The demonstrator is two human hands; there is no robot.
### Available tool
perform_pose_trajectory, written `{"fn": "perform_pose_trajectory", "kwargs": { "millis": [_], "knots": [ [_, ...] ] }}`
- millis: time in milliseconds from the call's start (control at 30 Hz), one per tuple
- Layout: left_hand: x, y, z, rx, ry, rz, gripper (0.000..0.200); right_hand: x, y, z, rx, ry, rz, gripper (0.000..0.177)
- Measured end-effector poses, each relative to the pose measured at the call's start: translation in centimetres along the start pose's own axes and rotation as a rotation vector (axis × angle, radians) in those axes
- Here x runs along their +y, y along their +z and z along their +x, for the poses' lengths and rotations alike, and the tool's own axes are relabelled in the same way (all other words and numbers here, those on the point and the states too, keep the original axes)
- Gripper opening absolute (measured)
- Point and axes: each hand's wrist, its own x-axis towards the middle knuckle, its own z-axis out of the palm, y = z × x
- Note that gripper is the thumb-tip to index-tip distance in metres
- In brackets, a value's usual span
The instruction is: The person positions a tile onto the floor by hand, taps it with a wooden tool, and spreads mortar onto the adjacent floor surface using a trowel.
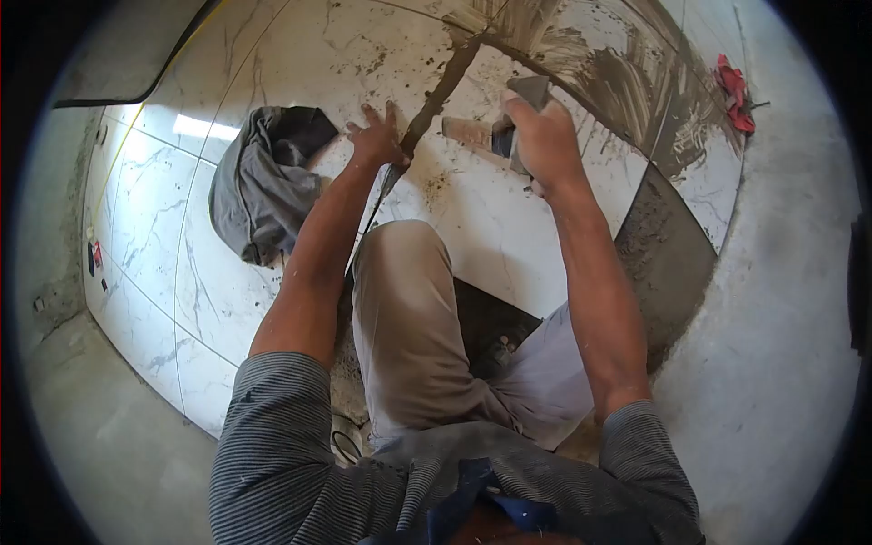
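Observation:
My left hand (374, 141) lies flat with fingers spread on a white marbled tile (400, 64), beside a joint smeared with wet grey mortar (445, 86). A crumpled grey cloth (259, 191) lies left of that hand. Over a neighbouring white tile (490, 236), my right hand (549, 145) is closed around a hand tool with a brown, block-like head (472, 134) and a grey, wedge-shaped end (530, 89). My fingers hide much of the tool, and I cannot tell its exact kind. Crumbs of mortar dot both tiles.
Mortar streaks cover the tiles (636, 68) at the upper right. Rough grey mortar bed (668, 263) shows right of the tile under my right hand. A red scrap (734, 94) lies by the bare concrete (772, 272). A yellow line (136, 118) runs along the left.

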Motion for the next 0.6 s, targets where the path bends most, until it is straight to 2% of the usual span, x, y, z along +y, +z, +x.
{"fn": "perform_pose_trajectory", "kwargs": {
  "millis": [33, 100, 133, 167, 233, 267, 333, 367, 433, 500, 567, 600],
  "knots": [
    [0.1, 0.0, 0.0, 0.002, 0.006, 0.002, 0.122, 0.8, 0.5, -0.1, -0.005, 0.016, 0.004, 0.032],
    [0.4, -0.2, -0.3, 0.016, 0.023, 0.008, 0.123, 1.3, 1.4, 0.1, -0.010, 0.030, -0.233, 0.027],
    [0.5, -0.1, -0.3, 0.002, 0.014, 0.008, 0.122, 0.7, 1.0, 0.0, -0.062, 0.064, -0.301, 0.031],
    [0.3, -0.1, -0.3, -0.015, -0.003, 0.006, 0.122, 0.2, 1.0, -0.6, -0.067, 0.056, -0.301, 0.031],
    [0.3, -0.1, 0.6, -0.005, -0.005, 0.029, 0.122, 0.2, 1.2, -2.0, -0.041, -0.070, -0.050, 0.029],
    [0.2, 0.5, 0.2, -0.005, 0.008, 0.059, 0.122, 0.8, 1.6, -2.3, -0.048, -0.050, -0.048, 0.029],
    [0.2, 0.1, -0.5, -0.020, 0.002, 0.045, 0.125, 1.3, 2.0, -1.7, -0.082, 0.085, -0.273, 0.027],
    [0.4, -0.3, -0.6, -0.023, -0.005, 0.027, 0.127, 1.2, 1.9, -1.8, -0.078, 0.075, -0.275, 0.027],
    [0.1, -0.3, -0.3, -0.007, 0.012, 0.025, 0.127, 0.9, 2.1, -2.7, -0.126, 0.041, -0.043, 0.027],
    [0.2, 0.0, -0.2, 0.003, 0.018, 0.040, 0.126, 1.2, 2.1, -3.4, -0.149, 0.028, -0.086, 0.030],
    [0.9, -0.5, -0.7, -0.002, -0.007, 0.052, 0.126, 1.9, 2.6, -3.0, -0.141, 0.025, -0.356, 0.032],
    [1.0, -0.7, -0.9, -0.012, -0.015, 0.042, 0.126, 1.4, 2.3, -3.0, -0.134, 0.012, -0.358, 0.032]
  ]
}}
